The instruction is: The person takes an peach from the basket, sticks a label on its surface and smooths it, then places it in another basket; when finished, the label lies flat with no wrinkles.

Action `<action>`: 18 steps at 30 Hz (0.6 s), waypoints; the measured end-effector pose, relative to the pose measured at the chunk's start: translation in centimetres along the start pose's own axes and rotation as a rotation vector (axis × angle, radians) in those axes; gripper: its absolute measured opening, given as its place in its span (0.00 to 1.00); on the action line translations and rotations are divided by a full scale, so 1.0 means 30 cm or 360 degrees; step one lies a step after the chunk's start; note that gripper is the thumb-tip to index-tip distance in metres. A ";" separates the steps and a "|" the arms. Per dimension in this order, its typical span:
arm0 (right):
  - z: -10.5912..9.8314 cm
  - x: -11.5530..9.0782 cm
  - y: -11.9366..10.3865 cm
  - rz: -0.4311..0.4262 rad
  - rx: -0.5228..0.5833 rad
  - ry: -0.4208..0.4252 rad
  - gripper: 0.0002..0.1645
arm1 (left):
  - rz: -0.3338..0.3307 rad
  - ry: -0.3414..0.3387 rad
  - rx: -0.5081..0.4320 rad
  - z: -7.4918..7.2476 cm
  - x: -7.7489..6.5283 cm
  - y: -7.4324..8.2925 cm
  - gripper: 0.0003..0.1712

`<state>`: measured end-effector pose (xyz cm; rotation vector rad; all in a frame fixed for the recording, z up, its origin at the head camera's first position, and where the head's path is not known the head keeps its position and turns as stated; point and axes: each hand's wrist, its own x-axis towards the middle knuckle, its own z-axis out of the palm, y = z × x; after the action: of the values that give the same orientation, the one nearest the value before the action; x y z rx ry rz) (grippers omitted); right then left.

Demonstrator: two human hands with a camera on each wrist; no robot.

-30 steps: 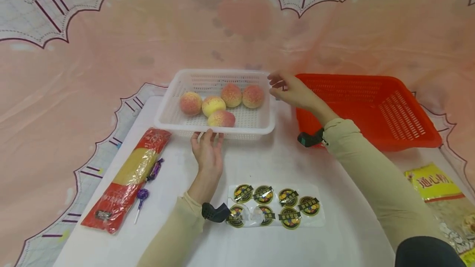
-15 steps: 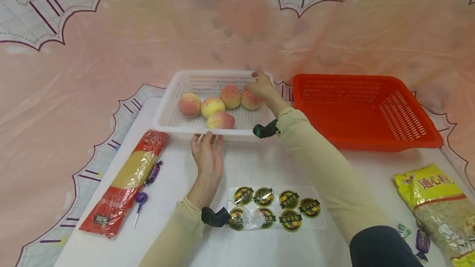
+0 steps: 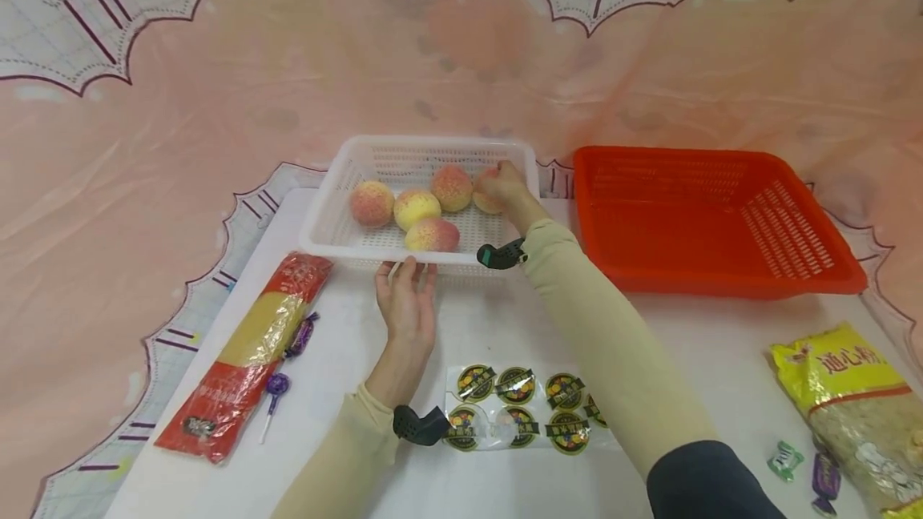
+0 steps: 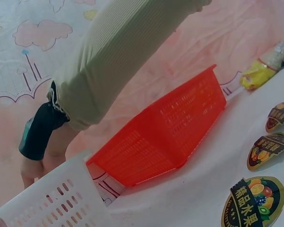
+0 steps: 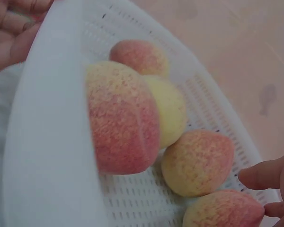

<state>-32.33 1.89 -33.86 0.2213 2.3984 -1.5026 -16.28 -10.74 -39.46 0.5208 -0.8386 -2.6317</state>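
Observation:
Several red-and-yellow peaches (image 3: 433, 235) lie in a white plastic basket (image 3: 317, 250). My left hand (image 3: 406, 307) is at the basket's front rim, fingers extended up against its outside; they show at the rim's edge in the right wrist view. My right hand (image 3: 513, 192) reaches inside the basket over the rightmost peach (image 5: 222, 210), partly covering it in the head view. Up close, one fingertip meets that peach's pointed end, while another finger (image 5: 262, 175) stands apart above it. Beside it lies another peach (image 5: 199, 163).
A red basket (image 3: 721, 292) stands to the right. Fruit-label stickers (image 3: 515, 385) on a clear sheet lie in front, partly under the right sleeve. On the left are a red-and-yellow noodle packet (image 3: 252, 343), a purple candy (image 3: 300, 335) and a lollipop (image 3: 276, 384). A yellow pasta bag (image 3: 851, 383) lies right.
My right hand has moved left from the basket's right rim into it, down to the rightmost peach. The left hand has stayed at the front rim.

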 end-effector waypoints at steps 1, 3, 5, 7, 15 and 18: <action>0.003 0.003 0.006 -0.0018 -0.0032 0.0013 0.45 | -0.0003 -0.0001 -0.0001 0.000 -0.002 -0.001 0.12; 0.009 0.005 0.016 -0.0066 -0.0169 0.0050 0.44 | -0.0009 -0.0006 -0.0002 0.000 -0.005 -0.002 0.12; 0.017 0.002 0.020 -0.0113 -0.0330 0.0093 0.43 | -0.0003 -0.0014 0.0006 0.001 -0.007 -0.002 0.12; 0.027 -0.004 0.025 -0.0131 -0.0436 0.0133 0.42 | 0.0001 -0.0017 0.0014 0.001 -0.010 -0.004 0.11; 0.069 -0.014 0.057 -0.0232 -0.0537 0.0354 0.39 | -0.0005 -0.0030 0.0040 0.005 -0.013 -0.009 0.12; 0.074 0.009 0.071 -0.0270 -0.0386 0.0393 0.34 | 0.0001 -0.0035 0.0027 0.004 -0.010 -0.012 0.11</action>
<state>-31.58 0.82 -36.66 0.1600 2.8323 -1.2985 -16.13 -10.28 -39.50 0.4969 -0.8683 -2.6367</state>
